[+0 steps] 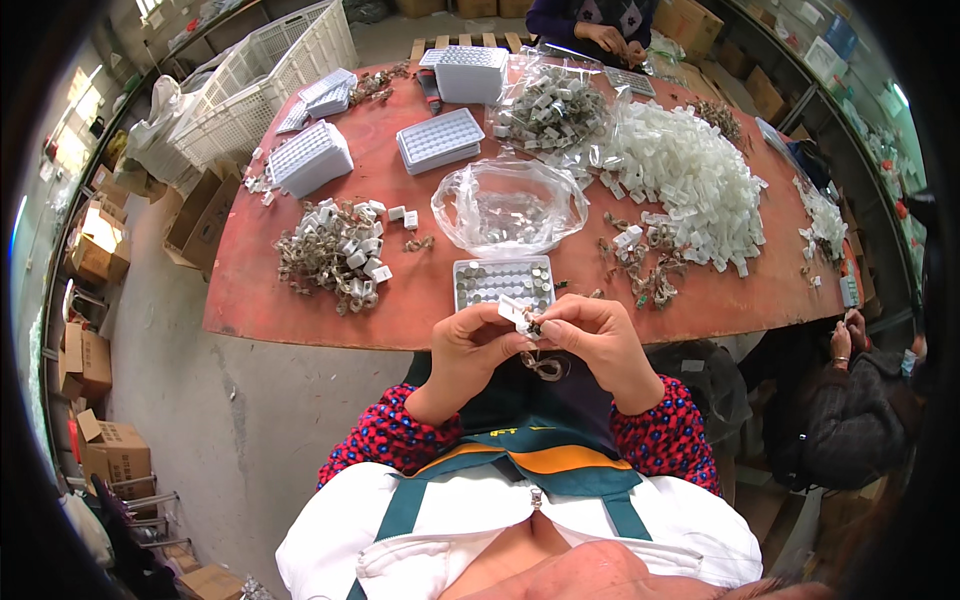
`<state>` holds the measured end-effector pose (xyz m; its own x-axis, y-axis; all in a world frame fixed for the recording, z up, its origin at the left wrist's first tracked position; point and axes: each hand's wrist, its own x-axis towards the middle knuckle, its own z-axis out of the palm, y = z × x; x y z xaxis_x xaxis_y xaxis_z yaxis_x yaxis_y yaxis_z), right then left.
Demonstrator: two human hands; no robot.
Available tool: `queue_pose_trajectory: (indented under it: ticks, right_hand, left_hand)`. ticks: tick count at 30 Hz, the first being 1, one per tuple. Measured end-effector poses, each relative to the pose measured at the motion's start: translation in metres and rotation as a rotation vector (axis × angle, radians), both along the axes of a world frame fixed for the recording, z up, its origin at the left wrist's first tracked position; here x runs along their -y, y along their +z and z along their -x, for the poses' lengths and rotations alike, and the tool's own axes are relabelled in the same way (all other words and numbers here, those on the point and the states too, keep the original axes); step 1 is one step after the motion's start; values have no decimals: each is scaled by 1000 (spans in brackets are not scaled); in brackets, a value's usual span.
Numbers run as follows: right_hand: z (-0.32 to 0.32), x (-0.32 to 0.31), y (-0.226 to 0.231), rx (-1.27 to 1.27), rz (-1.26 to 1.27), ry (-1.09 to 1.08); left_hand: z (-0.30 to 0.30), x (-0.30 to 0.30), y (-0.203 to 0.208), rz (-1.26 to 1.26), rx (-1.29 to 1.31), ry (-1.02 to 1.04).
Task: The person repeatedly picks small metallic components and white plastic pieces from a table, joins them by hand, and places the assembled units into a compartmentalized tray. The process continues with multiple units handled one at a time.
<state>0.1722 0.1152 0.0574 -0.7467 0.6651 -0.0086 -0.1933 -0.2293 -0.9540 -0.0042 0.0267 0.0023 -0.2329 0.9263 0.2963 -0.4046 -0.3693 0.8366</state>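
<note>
In front of my chest, at the table's near edge, both hands meet around a small white plastic housing. My left hand pinches the housing between thumb and fingers. Closed at its other side, my right hand pinches something small and dark that I cannot make out. A thin brownish coiled wire hangs below the fingers. Just beyond them lies a white compartment tray with small round silvery pieces in several of its cells. Behind the tray, an opened clear plastic bag holds more small pieces.
On the red table, a pile of wired white housings lies left and a large heap of translucent white parts right. White trays are stacked farther back. One person sits opposite, another at right.
</note>
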Motion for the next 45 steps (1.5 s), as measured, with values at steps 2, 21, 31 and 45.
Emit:
queue_pose_trajectory:
  ticks: [2, 21, 31, 45]
  right_hand:
    - [0, -2, 0, 55, -16, 11]
    - [13, 11, -18, -31, 118, -76]
    - [18, 20, -16, -16, -58, -143]
    - [12, 22, -3, 99, -648, -208]
  left_hand:
    - [3, 2, 2, 43, -81, 2]
    - [10, 6, 18, 144, -219, -1]
    - [2, 7, 15, 140, -102, 35]
    - [2, 7, 19, 141, 6, 32]
